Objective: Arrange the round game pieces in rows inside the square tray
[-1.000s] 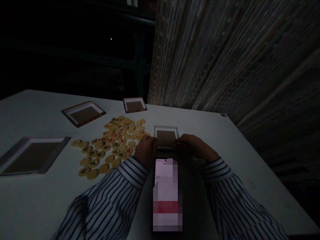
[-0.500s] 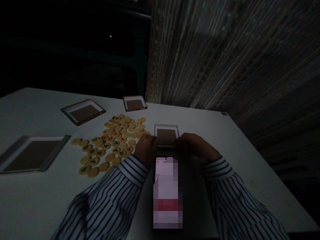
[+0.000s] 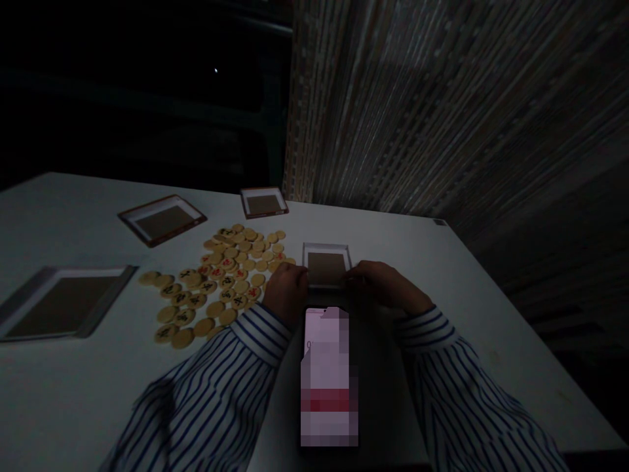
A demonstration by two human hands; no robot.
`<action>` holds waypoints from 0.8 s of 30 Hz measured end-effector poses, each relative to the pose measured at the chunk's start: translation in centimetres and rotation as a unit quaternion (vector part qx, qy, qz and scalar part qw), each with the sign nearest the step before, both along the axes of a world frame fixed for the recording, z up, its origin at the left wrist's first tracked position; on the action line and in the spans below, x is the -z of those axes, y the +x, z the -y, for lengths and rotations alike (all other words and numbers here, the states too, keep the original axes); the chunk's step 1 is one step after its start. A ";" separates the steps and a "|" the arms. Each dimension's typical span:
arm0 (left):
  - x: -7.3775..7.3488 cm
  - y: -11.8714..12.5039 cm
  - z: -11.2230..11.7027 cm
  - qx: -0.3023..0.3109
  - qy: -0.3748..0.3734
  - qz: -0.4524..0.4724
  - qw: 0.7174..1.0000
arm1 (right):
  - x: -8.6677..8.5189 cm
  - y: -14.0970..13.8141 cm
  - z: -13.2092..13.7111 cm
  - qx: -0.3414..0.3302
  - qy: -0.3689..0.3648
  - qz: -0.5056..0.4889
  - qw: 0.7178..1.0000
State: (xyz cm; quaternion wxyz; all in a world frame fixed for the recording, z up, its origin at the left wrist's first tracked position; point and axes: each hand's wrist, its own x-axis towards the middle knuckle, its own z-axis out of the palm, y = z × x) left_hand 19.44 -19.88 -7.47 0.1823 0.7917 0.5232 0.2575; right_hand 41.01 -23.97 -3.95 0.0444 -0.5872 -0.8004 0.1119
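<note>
Head view shows me the left hand [image 3: 287, 295] and right hand [image 3: 378, 285] curled at the near edge of a white-rimmed tray [image 3: 327, 246], and I can't tell whether they pinch anything. Left of that tray lies a heap of xiangqi pieces [image 3: 226, 282]; none show inside it yet.

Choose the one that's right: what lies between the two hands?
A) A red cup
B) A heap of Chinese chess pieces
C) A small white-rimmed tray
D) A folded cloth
C: the small white-rimmed tray sits between the left hand and right hand, while the Chinese chess pieces lie further left.
</note>
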 end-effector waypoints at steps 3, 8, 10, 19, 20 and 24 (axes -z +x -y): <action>0.0 0.0 0.0 0.006 0.003 0.001 1.000 | 0.1 0.1 0.1 0.001 0.007 -0.007 1.000; -0.3 0.0 0.1 0.005 0.002 0.001 1.000 | 0.2 0.3 0.2 0.004 0.015 -0.018 1.000; -0.4 0.0 0.2 0.007 0.001 -0.002 1.000 | 0.1 0.2 0.2 0.004 0.007 -0.016 1.000; -0.4 -0.1 0.1 0.010 0.001 -0.009 1.000 | -0.2 -0.1 0.5 0.002 0.002 -0.014 1.000; -0.4 -0.1 0.1 0.013 -0.002 -0.012 1.000 | -0.2 -0.1 0.5 0.003 0.004 -0.014 1.000; -0.4 -0.1 0.1 0.014 -0.004 -0.006 1.000 | -0.1 -0.1 0.4 0.004 0.001 -0.018 1.000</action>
